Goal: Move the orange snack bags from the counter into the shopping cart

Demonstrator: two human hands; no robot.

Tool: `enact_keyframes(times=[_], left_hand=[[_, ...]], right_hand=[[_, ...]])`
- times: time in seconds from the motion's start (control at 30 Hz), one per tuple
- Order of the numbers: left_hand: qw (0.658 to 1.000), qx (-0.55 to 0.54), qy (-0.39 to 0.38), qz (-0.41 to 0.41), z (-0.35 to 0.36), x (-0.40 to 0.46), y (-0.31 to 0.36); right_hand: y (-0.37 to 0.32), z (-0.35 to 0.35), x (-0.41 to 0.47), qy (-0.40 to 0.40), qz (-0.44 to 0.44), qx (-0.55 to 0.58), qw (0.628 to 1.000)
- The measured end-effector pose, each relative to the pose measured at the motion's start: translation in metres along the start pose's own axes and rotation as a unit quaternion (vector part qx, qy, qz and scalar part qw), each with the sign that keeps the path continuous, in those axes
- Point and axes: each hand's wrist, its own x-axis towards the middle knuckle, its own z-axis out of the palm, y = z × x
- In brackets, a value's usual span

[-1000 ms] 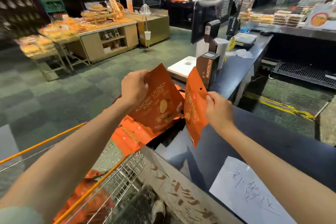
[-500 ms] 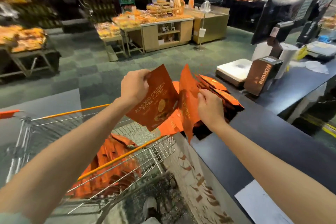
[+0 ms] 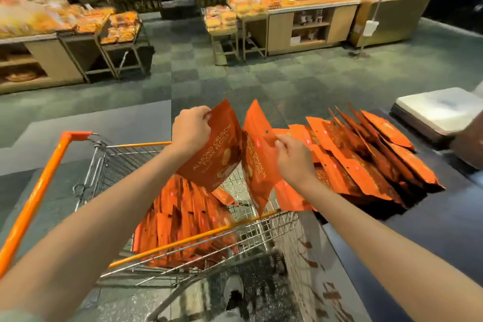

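Note:
My left hand (image 3: 190,131) grips the top edge of an orange snack bag (image 3: 218,157) lettered "Almond Crunch Pork Floss", held over the shopping cart (image 3: 115,162). My right hand (image 3: 294,159) pinches a second orange bag (image 3: 257,162) by its upper part, hanging just over the cart's right rim. Inside the cart lies a heap of orange bags (image 3: 183,225). On the dark counter (image 3: 431,219) to the right, a row of several more orange bags (image 3: 366,162) leans in a stack.
A white scale (image 3: 439,110) sits on the counter at far right. Another person's arm (image 3: 470,144) shows at the right edge. Bakery display tables (image 3: 300,18) stand across the green tiled floor. My shoe (image 3: 235,293) is below the cart.
The view has swung left, bringing the cart fully into sight. Both hands with their bags have shifted from above the counter's end to over the cart.

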Motion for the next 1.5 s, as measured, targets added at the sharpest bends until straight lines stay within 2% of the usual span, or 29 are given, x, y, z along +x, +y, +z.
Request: enact_keyframes(times=[0.33,0.6,0.73,0.87,0.93,1.0,1.07,1.13,1.23,1.33,1.4,1.5], left_hand=[[0.987,0.001,-0.146,-0.074,0.103,0.055,-0.059],[0.945,-0.054,-0.282,-0.157,0.208,0.078,-0.085],[0.907,-0.127,-0.310,-0.254,0.246,0.080,-0.099],[0.823,-0.236,-0.304,-0.419,0.268,0.068,-0.116],[0.798,-0.252,-0.291,-0.463,0.273,0.064,-0.123],[0.802,-0.234,-0.286,-0.469,0.278,0.056,-0.132],[0.808,-0.174,-0.320,-0.464,0.283,0.041,-0.147],[0.796,-0.129,-0.370,-0.461,0.285,0.021,-0.156],[0.770,-0.089,-0.434,-0.459,0.287,-0.007,-0.169],[0.725,-0.098,-0.472,-0.491,0.291,-0.026,-0.183],[0.706,-0.109,-0.485,-0.504,0.293,-0.030,-0.189],[0.692,-0.123,-0.489,-0.517,0.297,-0.033,-0.196]], right_hand=[[0.052,0.094,0.059,-0.097,0.118,-0.018,0.988],[0.110,0.146,0.080,-0.129,0.254,-0.088,0.954],[0.129,0.164,0.083,-0.146,0.313,-0.098,0.933],[0.142,0.177,0.084,-0.161,0.361,-0.093,0.914],[0.151,0.183,0.087,-0.168,0.382,-0.104,0.903],[0.160,0.187,0.088,-0.173,0.391,-0.112,0.897],[0.167,0.196,0.089,-0.188,0.402,-0.118,0.889],[0.173,0.203,0.088,-0.216,0.409,-0.118,0.879],[0.178,0.218,0.084,-0.280,0.387,-0.131,0.869],[0.179,0.237,0.078,-0.327,0.356,-0.142,0.864],[0.176,0.248,0.077,-0.332,0.340,-0.155,0.866],[0.167,0.270,0.076,-0.292,0.320,-0.153,0.888]])
